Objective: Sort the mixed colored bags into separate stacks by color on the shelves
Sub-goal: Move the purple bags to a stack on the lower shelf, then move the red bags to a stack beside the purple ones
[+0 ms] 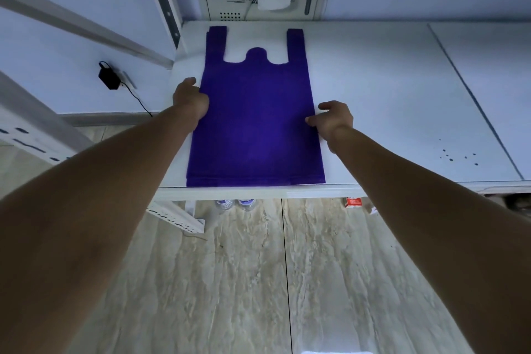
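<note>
Purple bags (255,123), vest-style with two handle loops, lie flat in a stack at the front left corner of the white shelf (388,95), bottom edges along its front edge. The left hand (190,99) curls on the stack's left edge; the right hand (334,118) pinches the right edge.

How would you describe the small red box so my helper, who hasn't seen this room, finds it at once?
Start at the white shelf where the purple bag lies flat. Look below its front edge to the marble-patterned floor: the red box sits there, right of two clear bottles. It is the only red thing in view.
</note>
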Motion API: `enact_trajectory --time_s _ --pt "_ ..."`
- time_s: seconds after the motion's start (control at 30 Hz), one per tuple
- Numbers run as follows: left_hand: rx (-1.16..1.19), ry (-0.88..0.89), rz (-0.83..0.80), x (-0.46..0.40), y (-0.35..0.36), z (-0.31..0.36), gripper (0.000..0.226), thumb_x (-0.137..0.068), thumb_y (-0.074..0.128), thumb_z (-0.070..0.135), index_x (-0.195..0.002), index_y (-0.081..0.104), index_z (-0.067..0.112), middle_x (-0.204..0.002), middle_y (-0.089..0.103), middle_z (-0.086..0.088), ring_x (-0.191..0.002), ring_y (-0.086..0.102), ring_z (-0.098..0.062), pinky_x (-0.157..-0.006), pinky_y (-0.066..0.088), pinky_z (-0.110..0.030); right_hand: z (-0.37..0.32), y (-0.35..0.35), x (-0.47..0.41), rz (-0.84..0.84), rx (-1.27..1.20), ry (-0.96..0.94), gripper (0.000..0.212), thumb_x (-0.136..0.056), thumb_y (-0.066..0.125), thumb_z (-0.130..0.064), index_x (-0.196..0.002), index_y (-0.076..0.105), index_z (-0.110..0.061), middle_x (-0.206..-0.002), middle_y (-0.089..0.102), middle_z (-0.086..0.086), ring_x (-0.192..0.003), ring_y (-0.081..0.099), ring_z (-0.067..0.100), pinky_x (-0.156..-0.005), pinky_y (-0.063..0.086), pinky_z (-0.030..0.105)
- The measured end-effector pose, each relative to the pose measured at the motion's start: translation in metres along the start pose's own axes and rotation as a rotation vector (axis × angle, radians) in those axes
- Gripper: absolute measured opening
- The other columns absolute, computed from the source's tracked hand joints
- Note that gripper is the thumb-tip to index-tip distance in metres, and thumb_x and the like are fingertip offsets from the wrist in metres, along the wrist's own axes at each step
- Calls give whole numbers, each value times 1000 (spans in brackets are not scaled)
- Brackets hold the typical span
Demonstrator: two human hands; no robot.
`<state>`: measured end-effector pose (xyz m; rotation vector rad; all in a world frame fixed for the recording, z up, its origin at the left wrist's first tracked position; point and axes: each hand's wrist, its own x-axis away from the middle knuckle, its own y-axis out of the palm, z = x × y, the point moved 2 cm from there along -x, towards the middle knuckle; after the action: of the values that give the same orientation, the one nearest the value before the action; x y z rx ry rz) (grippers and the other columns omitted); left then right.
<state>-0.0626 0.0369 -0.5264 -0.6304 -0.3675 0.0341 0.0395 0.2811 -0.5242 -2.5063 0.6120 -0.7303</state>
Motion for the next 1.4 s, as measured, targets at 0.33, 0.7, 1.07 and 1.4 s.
enact_trajectory --time_s 0.33,0.7,1.07,1.4 --pt "-452 251 -57 111 -43 32 52 -91 49 4 -142 45 11 -148 43 -10 -131 47 -29 -102 42 -36 -28 -63 83 -16 693 -356 47 -96 46 -36 -136 47 -11 -139 45 14 -123 50 32 -101 42 42" --pt "-602 390 -107 306 -159 151 47 -93 49 14 -140 47 13 -151 40 -7 -136 42 -26 -108 34 -34 -98 -191 267 -109 835 -459 46 -100 33 -37 -138 45 -13 -141 44 10 -126 46 28 -103 39 39" --pt "-590 512 -28 405 -295 292 28 -92 53 21 -117 66 18 -121 66 -3 -96 62 -19 -85 46 -29 -247 -304 356 34 711 -616 36 -99 35 -32 -102 63 -10 -102 64 10 -93 60 27 -67 40 28" --pt "-526 469 70 341 -356 344 26 -92 51 20 -112 67 16 -119 67 -3 -110 60 -22 -93 45 -31 -346 -308 312 -35 676 -430 47 -95 44 -42 -131 50 -11 -133 51 10 -120 52 27 -98 46 39"
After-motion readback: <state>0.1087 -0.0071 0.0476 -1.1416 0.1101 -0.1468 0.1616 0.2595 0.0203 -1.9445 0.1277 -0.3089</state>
